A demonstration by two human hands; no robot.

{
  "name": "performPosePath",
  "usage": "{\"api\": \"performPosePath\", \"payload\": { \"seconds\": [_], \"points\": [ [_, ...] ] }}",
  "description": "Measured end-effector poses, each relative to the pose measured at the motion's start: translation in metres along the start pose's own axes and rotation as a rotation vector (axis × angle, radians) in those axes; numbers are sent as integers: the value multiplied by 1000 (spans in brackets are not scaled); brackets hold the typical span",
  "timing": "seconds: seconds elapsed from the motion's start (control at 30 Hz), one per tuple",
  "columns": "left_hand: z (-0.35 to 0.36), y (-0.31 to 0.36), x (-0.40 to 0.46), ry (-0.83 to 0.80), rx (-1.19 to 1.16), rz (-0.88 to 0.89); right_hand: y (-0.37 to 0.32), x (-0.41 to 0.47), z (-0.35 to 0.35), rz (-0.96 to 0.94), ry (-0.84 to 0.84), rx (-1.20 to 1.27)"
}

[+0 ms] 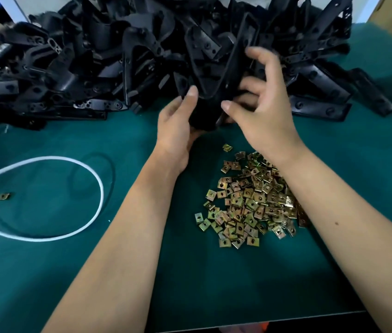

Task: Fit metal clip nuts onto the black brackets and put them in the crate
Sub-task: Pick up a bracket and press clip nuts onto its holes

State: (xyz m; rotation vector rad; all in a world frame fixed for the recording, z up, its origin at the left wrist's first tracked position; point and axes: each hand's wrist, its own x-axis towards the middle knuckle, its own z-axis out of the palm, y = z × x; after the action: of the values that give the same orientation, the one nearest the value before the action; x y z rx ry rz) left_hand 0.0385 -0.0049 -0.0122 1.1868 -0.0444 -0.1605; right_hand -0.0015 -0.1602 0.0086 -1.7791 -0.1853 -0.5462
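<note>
Hands are both on one black bracket (210, 92) at the near edge of the big bracket pile (94, 68). Left hand (178, 126) grips its lower end, thumb curled over the top; right hand (259, 109) holds the other side with fingers curled loosely. Can't tell if a clip nut is pinched in there. The clip nut heap (250, 200) sits just below on the green mat (46, 272). No crate in view. Risk as I see it: tugging this bracket could drag its tangled neighbours down onto the nuts.
</note>
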Motion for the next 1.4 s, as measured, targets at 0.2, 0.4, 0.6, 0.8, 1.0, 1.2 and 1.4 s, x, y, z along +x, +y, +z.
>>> {"api": "performPosePath", "payload": {
  "seconds": [0.2, 0.4, 0.6, 0.8, 1.0, 1.2, 1.4],
  "points": [
    [-9, 6, 7, 343, 64, 228, 11, -11, -27, 38, -260, -537],
    [-1, 12, -11, 468, 668, 865, 12, -18, -12, 2, -480, -678],
    [5, -2, -16, 211, 1290, 748, 14, -18, -12, 5, -303, -556],
    [8, -6, -15, -33, 1071, 621, 15, -16, -13, 175, -126, -162],
    [8, 0, -20, -156, 1067, 678, 22, -14, -21, 252, -66, -226],
    [-9, 9, -11, -128, 1273, 606, 19, -15, -26, 222, -211, -332],
    [-9, -4, -9, -141, 1546, 473, 21, -15, -23, 201, -138, -236]
  ]
}}
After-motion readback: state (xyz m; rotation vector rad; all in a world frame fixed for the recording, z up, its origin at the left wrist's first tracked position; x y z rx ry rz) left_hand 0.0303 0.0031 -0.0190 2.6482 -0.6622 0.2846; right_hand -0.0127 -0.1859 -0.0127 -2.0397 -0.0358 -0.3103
